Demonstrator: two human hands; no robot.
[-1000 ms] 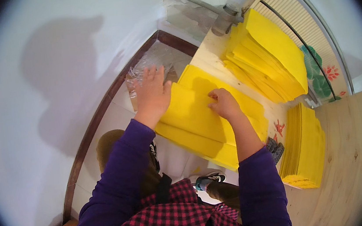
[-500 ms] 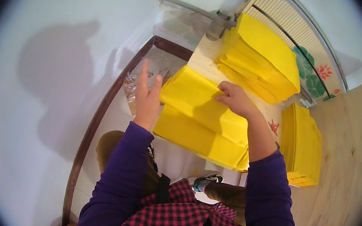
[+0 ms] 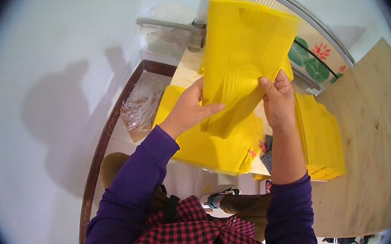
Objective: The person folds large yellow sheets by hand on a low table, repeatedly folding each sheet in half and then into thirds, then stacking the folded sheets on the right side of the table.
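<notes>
A sheaf of thin yellow sheets [image 3: 244, 40], soft like cloth, is tilted up in front of me with its layered lower edges fanned out. My left hand [image 3: 187, 113] grips its lower left side, thumb in front and the other fingers hidden behind. At the right edge my right hand [image 3: 279, 101] pinches the sheets between thumb and fingers. Below them more yellow sheets [image 3: 208, 151] lie flat on the pale tabletop [image 3: 183, 75]. The sheaf mostly covers another yellow pile behind it.
A tall yellow stack [image 3: 321, 137] stands right of my right forearm, beside a wooden board [image 3: 364, 137]. Left of the table is crumpled clear plastic [image 3: 143, 103] near the wall. A glass jar [image 3: 196, 35] stands at the back, and a grey object [image 3: 268, 155] lies by my right wrist.
The yellow sheets have been lifted from the near pile and tilted up, further back. My left hand, earlier spread and raised, has closed on their left side; my right hand still grips them.
</notes>
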